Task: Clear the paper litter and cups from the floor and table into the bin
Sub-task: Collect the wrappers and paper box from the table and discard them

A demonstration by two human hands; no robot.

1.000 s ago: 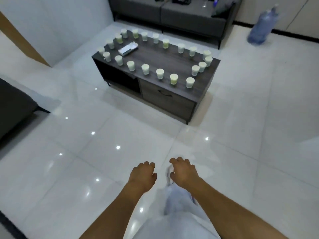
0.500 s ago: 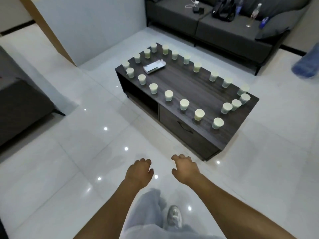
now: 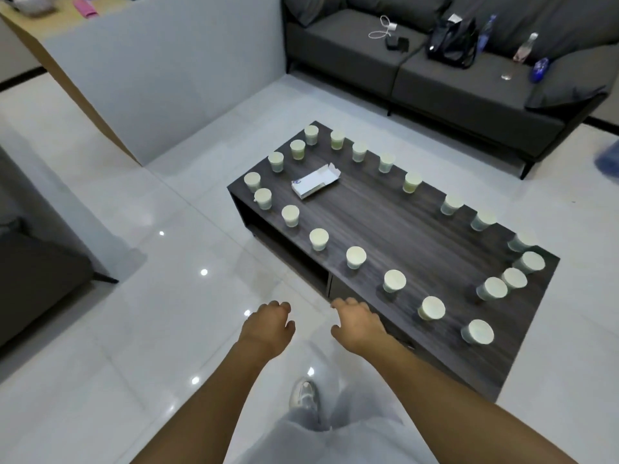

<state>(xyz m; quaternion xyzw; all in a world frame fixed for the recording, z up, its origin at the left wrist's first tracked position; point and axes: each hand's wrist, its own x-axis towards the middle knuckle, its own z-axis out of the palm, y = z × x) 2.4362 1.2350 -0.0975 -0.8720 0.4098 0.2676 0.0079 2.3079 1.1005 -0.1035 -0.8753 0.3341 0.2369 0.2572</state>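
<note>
As we step closer than before, table (image 3: 385,216) near edge now beneath right hand (image 3: 356,324), left hand (image 3: 268,326) beside it, fingers of both loosely curled, holding nothing.

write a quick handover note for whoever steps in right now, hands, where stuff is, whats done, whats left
Left hand: fingers loosely curled, holding nothing, over the floor.
Right hand: same, nothing in its grip, at the near edge of the coffee table.
Cups: all on the table, standing in a ring along its edges. An opened paper box lies inside the ring near the far left end.
Bin: not in view. No litter shows on the visible floor.
Done: nothing visibly cleared.
Left: every cup and the box; find the bin first.
</note>
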